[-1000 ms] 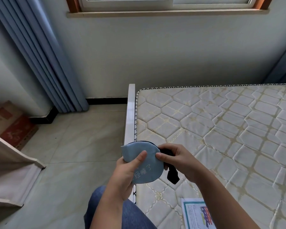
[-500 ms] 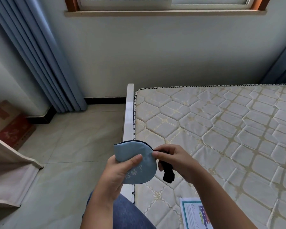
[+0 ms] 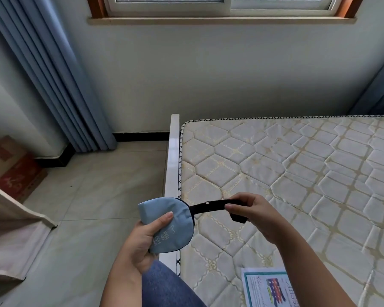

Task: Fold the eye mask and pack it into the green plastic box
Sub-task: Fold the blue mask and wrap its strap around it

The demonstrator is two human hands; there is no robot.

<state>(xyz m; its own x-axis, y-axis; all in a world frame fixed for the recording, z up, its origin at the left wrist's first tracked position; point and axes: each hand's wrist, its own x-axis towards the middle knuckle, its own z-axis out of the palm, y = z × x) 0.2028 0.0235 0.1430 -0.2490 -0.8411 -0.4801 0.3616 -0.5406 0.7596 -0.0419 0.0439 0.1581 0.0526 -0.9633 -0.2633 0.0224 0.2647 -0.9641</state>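
The light blue eye mask (image 3: 174, 214), folded in half with white characters on it, is held in the air over the left edge of the bed. My left hand (image 3: 143, 242) grips its lower left part, thumb pressed on the front. Its black elastic strap (image 3: 208, 207) runs out taut to the right. My right hand (image 3: 253, 212) pinches the strap's far end between thumb and fingers, and a short black tail hangs below that hand. No green plastic box is in view.
A quilted cream mattress (image 3: 297, 173) in a white bed frame (image 3: 173, 165) fills the right. A printed sheet (image 3: 268, 286) lies on its near edge. Tiled floor, blue curtains (image 3: 53, 80) and a cardboard box (image 3: 7, 165) are on the left; my knee in jeans (image 3: 164, 286) is below.
My right hand has pulled the black strap out to the right, from bunched beside the mask to stretched taut. My left hand keeps its grip on the folded mask.
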